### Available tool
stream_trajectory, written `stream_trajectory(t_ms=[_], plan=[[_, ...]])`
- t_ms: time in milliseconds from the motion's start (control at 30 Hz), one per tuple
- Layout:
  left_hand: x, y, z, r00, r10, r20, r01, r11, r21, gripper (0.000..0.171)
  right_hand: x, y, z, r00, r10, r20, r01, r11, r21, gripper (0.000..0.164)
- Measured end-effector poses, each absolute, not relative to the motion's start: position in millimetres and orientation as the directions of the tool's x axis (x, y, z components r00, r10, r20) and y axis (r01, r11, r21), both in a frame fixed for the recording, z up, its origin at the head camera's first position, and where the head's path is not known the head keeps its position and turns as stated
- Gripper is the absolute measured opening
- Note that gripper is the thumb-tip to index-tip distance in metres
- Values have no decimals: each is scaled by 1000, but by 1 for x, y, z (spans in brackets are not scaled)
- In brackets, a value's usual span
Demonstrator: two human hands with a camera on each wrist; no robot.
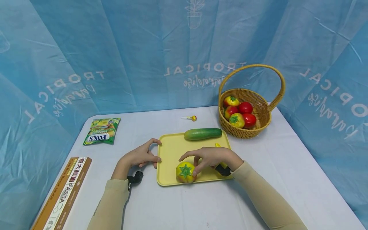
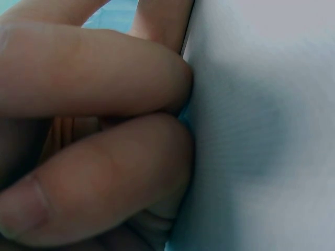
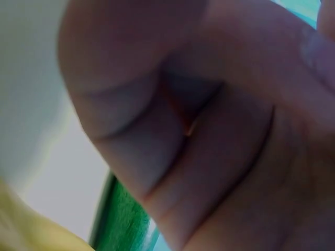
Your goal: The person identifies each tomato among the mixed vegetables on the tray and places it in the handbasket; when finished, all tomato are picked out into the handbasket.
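A pale yellow tray (image 1: 172, 150) lies on the table before me. My left hand (image 1: 141, 156) is at its left edge, thumb and index finger apart and touching the rim; the other fingers look bent in the left wrist view. Over the tray's front half is my right hand (image 1: 211, 157), its thumb against a round yellow-red fruit with a green star-shaped top (image 1: 185, 172) and its index finger reaching above it. A green cucumber-like vegetable (image 1: 203, 134) lies along the tray's back edge. Something yellow (image 1: 217, 145), its kind unclear, is mostly hidden beneath the right wrist.
A wicker basket (image 1: 244, 132) with a tall handle stands at the back right, holding several red and yellow fruits. A lollipop (image 1: 193, 118) lies behind the tray. On the left are a green Fox's packet (image 1: 102, 131) and a long pasta box (image 1: 64, 191).
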State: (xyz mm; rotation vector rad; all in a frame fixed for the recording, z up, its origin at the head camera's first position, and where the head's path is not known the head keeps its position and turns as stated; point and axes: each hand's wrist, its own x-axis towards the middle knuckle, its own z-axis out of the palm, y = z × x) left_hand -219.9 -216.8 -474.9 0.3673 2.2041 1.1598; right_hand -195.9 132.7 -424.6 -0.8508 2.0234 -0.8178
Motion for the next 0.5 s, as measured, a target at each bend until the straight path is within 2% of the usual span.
stream_trajectory(t_ms=[200, 500], plan=[[-220, -217, -476, -776, 494, -392, -40, 582, 812, 72, -195, 133, -422, -478, -774, -416, -280, 583, -763, 57], [-220, -216, -474, -776, 491, -397, -49, 579, 814, 72, -196, 133, -423, -485, -772, -411, -285, 584, -760, 56]])
